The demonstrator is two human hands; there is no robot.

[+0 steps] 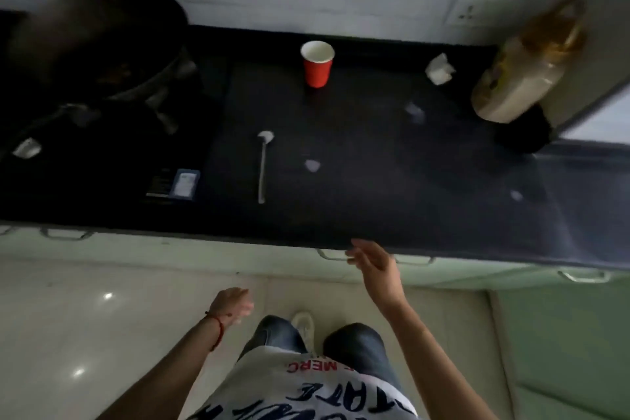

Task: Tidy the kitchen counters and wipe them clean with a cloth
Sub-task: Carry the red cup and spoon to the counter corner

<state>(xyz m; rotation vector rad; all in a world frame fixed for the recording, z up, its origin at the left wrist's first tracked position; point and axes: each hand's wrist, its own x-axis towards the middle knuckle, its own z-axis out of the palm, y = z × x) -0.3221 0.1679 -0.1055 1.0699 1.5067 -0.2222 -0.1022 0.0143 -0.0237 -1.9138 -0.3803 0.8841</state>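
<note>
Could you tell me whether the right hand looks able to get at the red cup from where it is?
Probably yes: the right hand is open at the counter's front edge, and only small paper scraps lie between it and the red cup.

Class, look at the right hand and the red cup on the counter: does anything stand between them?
Nothing visible does. The right hand hovers at the counter's front edge; the red cup stands near the back wall, with bare dark countertop between.

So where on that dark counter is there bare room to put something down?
The widest bare patch lies between the spoon and the counter's right end, broken only by small paper scraps. Another lies along the front edge by the right hand. The left end is crowded: pan, stove, small box.
</note>
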